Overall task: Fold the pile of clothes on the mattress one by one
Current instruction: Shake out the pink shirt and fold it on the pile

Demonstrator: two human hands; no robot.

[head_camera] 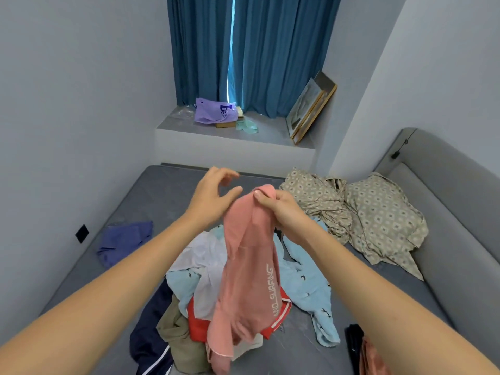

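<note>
Grey mattress (151, 190) w/ 1 clothes pile (205, 288); right hand (281, 209) pinches pink garment (249, 266), left hand (213, 190) spread.

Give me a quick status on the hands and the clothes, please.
Right hand pinching pink garment, lifted. Left hand open, reaching in. Pile beneath unfolded. Nothing in the way.

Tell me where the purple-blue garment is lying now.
In the head view the purple-blue garment lies alone on the mattress, left of the clothes pile, near the wall.
</note>
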